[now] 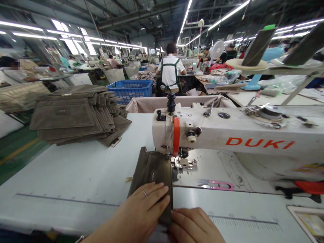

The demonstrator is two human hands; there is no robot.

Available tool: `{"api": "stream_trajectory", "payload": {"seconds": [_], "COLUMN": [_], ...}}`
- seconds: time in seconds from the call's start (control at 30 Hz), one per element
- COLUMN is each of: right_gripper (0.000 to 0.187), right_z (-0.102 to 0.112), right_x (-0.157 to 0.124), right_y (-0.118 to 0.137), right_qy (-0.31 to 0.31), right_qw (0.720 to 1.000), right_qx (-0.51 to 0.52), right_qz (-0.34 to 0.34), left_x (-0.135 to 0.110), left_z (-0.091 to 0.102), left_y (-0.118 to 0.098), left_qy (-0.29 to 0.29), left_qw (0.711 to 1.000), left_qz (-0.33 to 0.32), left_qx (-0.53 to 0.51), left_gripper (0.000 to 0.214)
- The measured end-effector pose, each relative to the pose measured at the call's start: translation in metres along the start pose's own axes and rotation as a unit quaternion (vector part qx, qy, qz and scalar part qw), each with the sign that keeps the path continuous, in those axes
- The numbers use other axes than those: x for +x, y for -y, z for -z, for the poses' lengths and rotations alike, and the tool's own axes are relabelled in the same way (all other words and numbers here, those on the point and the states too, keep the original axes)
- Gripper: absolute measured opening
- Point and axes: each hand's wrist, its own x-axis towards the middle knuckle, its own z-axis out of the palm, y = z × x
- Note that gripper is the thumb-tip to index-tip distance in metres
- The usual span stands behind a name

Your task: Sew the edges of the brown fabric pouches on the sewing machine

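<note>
A dark brown-grey fabric pouch with a small label and stitched edges lies on the table, its far right edge beside the needle and presser foot of the sewing machine. A zipper pull sticks out on its left side. My left hand, a ring on one finger, rests flat on the pouch with fingers stretched out. At the near right corner my right hand has its fingers bent together around the pouch's edge; the thumb is hidden.
Pink-handled thread snips lie right of the pouch on the machine bed. A tall stack of similar pouches stands at the table's back left. Behind are a cloth-lined bin, a blue crate and a person in a white shirt.
</note>
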Motion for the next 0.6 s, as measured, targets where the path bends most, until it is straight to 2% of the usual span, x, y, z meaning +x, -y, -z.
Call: {"api": "stream_trajectory", "payload": {"seconds": [0.1,0.17,0.23,0.37,0.43,0.6], "right_gripper": [0.019,0.026,0.032,0.031,0.026,0.025], "right_z": [0.005,0.006,0.007,0.016,0.021,0.027], "right_x": [0.002,0.004,0.006,0.006,0.005,0.003], "right_y": [0.003,0.005,0.007,0.006,0.004,0.006], "right_qy": [0.015,0.007,-0.004,0.014,0.032,0.055], "right_qw": [0.999,0.998,0.996,0.996,0.994,0.991], "right_qx": [0.023,0.046,0.062,0.074,0.081,0.088], "right_qz": [-0.023,-0.038,-0.055,-0.055,-0.061,-0.084], "left_x": [-0.005,-0.006,-0.006,-0.005,-0.005,-0.005], "left_z": [-0.007,-0.011,-0.012,-0.006,-0.005,-0.004], "left_y": [-0.006,-0.010,-0.012,-0.013,-0.013,-0.012], "left_qy": [-0.118,-0.145,-0.132,-0.025,0.002,-0.039], "left_qw": [0.992,0.988,0.989,0.991,0.988,0.977], "left_qz": [0.027,0.013,0.002,0.035,0.042,0.045], "left_qx": [-0.045,-0.053,-0.067,-0.125,-0.152,-0.205], "left_gripper": [0.033,0.033,0.033,0.029,0.029,0.026]}}
